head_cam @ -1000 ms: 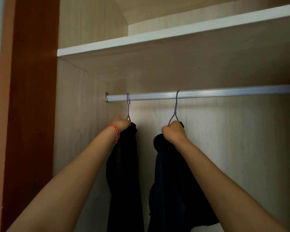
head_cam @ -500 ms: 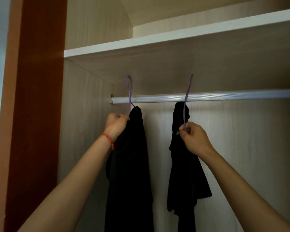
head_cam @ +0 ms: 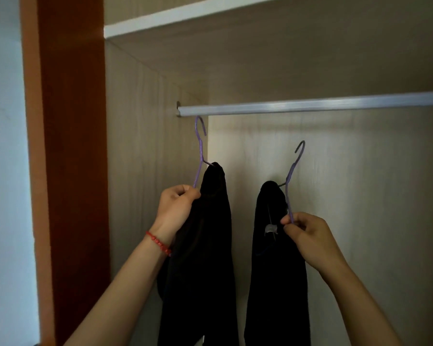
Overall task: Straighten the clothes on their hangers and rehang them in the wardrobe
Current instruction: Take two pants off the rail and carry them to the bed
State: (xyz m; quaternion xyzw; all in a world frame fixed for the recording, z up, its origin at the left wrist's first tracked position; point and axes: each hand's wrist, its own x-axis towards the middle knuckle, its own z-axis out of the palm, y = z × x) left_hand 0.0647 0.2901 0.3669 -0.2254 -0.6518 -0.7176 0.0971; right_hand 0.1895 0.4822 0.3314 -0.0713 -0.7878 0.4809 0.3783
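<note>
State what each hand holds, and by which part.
Left hand: purple hanger, gripped low on its wire neck. Right hand: second purple hanger, pinched low on its wire.

We see both purple hangers (head_cam: pixel 200 151) (head_cam: pixel 293 178) now off rail (head_cam: pixel 310 107), hooks lowered below it; hands (head_cam: pixel 176 208) (head_cam: pixel 308 237) dropped with black garments (head_cam: pixel 210 245) (head_cam: pixel 273 270).
</note>
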